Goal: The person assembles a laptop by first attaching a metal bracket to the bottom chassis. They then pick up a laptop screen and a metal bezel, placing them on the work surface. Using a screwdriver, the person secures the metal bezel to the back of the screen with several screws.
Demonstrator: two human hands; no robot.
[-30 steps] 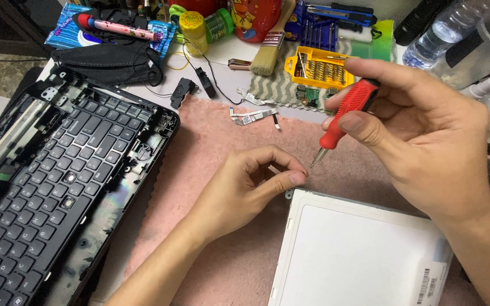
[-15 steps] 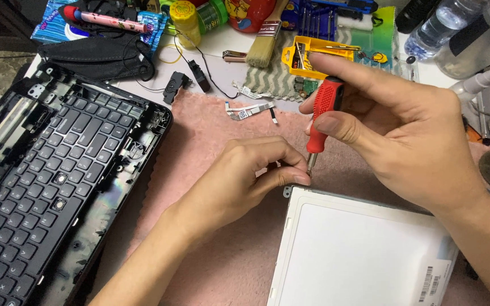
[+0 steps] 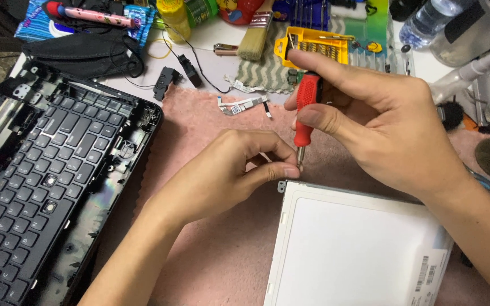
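- Head view, looking down: a pink cloth covered the middle of the workbench, with bare cloth left between the two large items on it.
- At the left lay a black laptop keyboard deck, stripped of its lid; its right edge sat near the left forearm without touching it.
- At the lower right lay a white screen panel, its metal frame corner just under both hands.
- The right hand was closed around a red-handled screwdriver, thumb and fingers wrapped on the handle, shaft nearly upright.
- The left hand was pinched shut, thumb against forefinger, right at the driver tip; whether it gripped a screw could not be told.
- Compared with a second before, the screwdriver had swung from a slant to near vertical and its tip had come down onto the panel's top-left corner bracket, which suggests the work had moved from lining up to engaging a fastener there.
- Behind the hands, the far edge was crowded: a yellow bit case, a paintbrush, a loose ribbon cable, leaving little open room that way.
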